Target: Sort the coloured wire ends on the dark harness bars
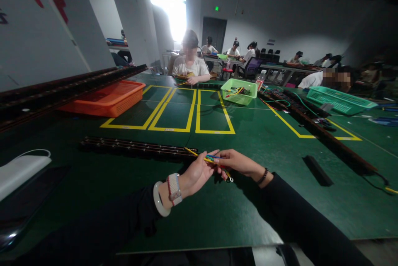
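Observation:
A small bundle of coloured wires (209, 158), yellow, blue and green, runs across both hands above the table. My left hand (200, 171) is turned palm up, with its thumb over the wires and its fingers curled around them. From the right, my right hand (236, 161) pinches the same wires close to the left fingertips. Below the fingers sticks out a metal ring terminal (230, 179) on a yellow wire end. Just behind the left hand lies a long dark strip (137, 147) with shiny rods along it; its right end is partly hidden by the hand.
An orange basket (115, 102) stands at left, a light green basket (248, 96) with wires behind, a teal basket (342, 101) at right. A dark rail (338, 146) and short black bar (317, 170) lie right. A white power bank (23, 170) and phone lie left. A person (191, 65) sits opposite.

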Action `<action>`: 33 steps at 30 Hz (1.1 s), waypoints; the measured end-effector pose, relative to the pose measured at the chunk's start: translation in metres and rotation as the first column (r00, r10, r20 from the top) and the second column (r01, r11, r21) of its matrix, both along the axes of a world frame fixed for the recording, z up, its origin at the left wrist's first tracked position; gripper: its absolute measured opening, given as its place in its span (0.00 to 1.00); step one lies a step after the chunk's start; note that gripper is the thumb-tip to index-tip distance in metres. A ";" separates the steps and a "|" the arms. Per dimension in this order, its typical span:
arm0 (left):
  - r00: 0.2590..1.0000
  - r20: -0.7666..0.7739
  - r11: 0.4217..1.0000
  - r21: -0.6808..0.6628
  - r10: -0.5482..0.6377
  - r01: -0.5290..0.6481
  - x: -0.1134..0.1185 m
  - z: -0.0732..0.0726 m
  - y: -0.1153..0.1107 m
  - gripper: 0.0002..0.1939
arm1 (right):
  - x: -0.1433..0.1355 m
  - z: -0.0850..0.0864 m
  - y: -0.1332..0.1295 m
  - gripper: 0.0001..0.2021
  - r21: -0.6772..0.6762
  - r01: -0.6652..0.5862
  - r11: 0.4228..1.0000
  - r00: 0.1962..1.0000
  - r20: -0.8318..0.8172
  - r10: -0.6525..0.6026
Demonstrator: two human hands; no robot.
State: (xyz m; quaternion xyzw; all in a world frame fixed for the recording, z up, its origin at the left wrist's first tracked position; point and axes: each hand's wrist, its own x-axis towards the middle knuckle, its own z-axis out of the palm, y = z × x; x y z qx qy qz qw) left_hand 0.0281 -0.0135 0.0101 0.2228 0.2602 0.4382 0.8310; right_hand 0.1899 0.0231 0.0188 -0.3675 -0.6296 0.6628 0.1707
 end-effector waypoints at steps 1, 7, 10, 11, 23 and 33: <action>1.000 0.008 1.000 -0.006 0.006 -0.005 0.000 0.000 0.000 0.20 | 0.000 -0.001 0.000 0.21 0.017 0.008 1.000 1.000 0.003 -0.008; 0.999 -0.007 0.996 -0.088 0.032 -0.032 0.001 -0.006 0.002 0.16 | 0.001 -0.002 0.002 0.17 0.361 0.065 0.930 0.965 0.216 -0.151; 1.000 0.007 0.998 -0.054 0.029 -0.029 0.000 -0.012 0.003 0.17 | -0.001 0.004 -0.002 0.12 0.622 -0.001 0.783 0.919 0.309 -0.244; 1.000 0.013 0.999 -0.035 0.028 -0.027 -0.001 -0.013 0.003 0.17 | -0.002 0.005 -0.003 0.11 0.707 -0.041 0.706 0.907 0.322 -0.270; 0.991 0.087 0.994 -0.048 0.105 -0.101 0.003 -0.007 0.002 0.11 | -0.001 0.008 -0.011 0.14 0.864 -0.478 0.158 0.805 0.503 -0.315; 0.989 0.071 0.989 -0.082 0.130 -0.125 0.002 -0.012 0.004 0.13 | -0.005 0.018 -0.020 0.22 0.766 -0.643 -0.005 0.695 0.580 -0.425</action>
